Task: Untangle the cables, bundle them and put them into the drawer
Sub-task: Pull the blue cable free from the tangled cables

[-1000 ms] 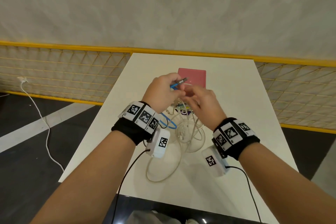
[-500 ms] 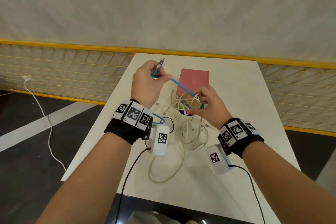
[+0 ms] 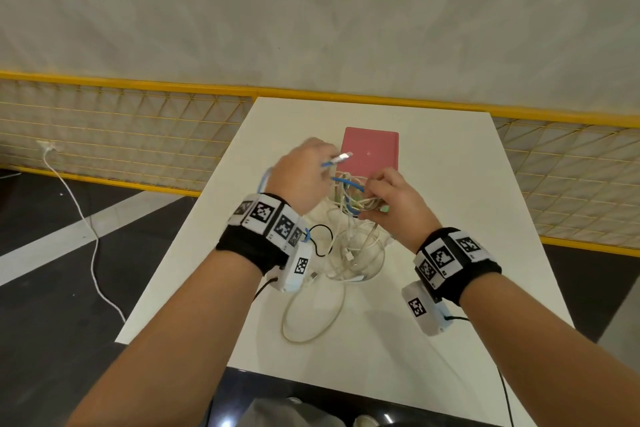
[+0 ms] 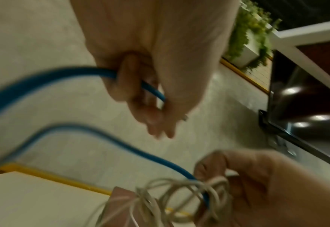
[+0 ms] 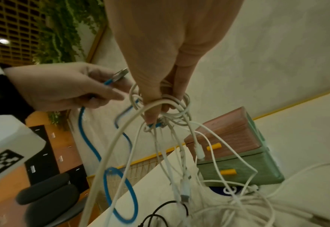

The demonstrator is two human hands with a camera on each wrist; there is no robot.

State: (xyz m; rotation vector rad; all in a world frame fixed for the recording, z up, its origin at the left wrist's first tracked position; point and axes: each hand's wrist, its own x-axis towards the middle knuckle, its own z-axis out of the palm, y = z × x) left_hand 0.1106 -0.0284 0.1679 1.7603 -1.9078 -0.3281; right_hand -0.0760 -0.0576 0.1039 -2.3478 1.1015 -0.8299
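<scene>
A knot of white cables [image 3: 353, 198] hangs above the white table [image 3: 450, 184], with loose loops [image 3: 311, 319] trailing down onto it. My right hand [image 3: 388, 198] pinches the knot [image 5: 167, 106] from above. My left hand [image 3: 304, 180] grips a blue cable [image 4: 43, 76] near its metal plug [image 3: 341, 158]. The blue cable [image 5: 90, 145] runs from that hand in a loop into the knot. The small drawer box [image 5: 243, 147], pink on top and green below with yellow knobs, stands just beyond the hands, both drawers closed.
A black cable [image 3: 320, 239] lies under my left wrist on the table. The table's left edge [image 3: 180, 253] drops to a dark floor where a white cord [image 3: 93, 246] runs. A yellow mesh fence [image 3: 138, 135] backs the table.
My left hand, which had pulled the blue plug up and to the left, has swung back right toward the knot. The right hand has kept its hold on the white tangle.
</scene>
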